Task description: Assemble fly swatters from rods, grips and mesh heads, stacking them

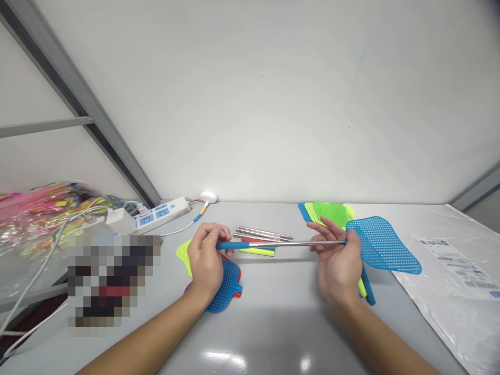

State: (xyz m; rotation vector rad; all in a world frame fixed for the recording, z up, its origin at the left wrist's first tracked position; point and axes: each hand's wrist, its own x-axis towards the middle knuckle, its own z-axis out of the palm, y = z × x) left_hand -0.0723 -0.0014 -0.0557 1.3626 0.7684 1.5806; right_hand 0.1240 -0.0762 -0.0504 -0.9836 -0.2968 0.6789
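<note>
A fly swatter with a blue mesh head (pixel 385 245), a thin metal rod and a blue grip is held level above the table between both hands. My left hand (pixel 207 255) is closed round the end of the blue grip. My right hand (pixel 339 260) pinches the rod where it joins the head, its other fingers spread. Below my left hand lie loose blue (pixel 225 289), red and yellow-green swatter heads. Behind the rod are several metal rods (pixel 265 233) and coloured grips, a yellow-green one (pixel 258 251) among them. Green and blue swatters (pixel 330 212) lie stacked behind my right hand.
A power strip (pixel 162 214) with plugs and cables stands at the back left, near a white rounded device (pixel 208 197). Bagged colourful items (pixel 58 219) fill the far left. A white plastic mailer (pixel 449 281) covers the right side of the grey table (pixel 273 323). One left area is pixelated.
</note>
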